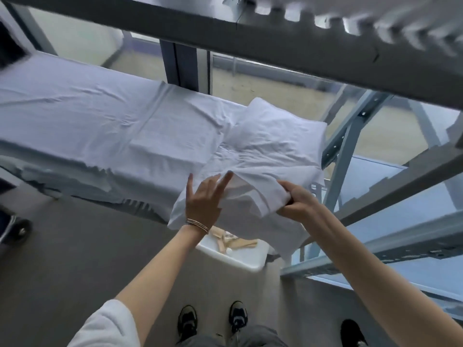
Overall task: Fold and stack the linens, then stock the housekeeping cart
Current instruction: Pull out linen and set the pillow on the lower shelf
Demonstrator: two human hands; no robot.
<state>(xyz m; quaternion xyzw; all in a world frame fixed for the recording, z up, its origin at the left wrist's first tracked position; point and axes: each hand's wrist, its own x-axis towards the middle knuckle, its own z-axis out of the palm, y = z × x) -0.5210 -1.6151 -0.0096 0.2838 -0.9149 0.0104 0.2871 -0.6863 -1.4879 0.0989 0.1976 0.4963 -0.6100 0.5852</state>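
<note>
Grey flooring and metal bunk framing fill the scene, with a sheeted bed running from the far left to the centre under an upper rail. At the right end of the bed a white pillow is seen, and a loose white pillowcase is draped over its near edge, hanging toward the floor. The left hand is laid flat on the cloth, its fingers straight and spread apart. The right hand is clamped on a bunched fold at the right side of the pillowcase. Below, a white tray with wooden pieces is partly hidden. The folding step appears to be in hand, with no stack yet visible. Next, the gripped edge would likely need to be carried leftward across the flat hand and the crease smoothed, with the hanging part kept off the floor.
</note>
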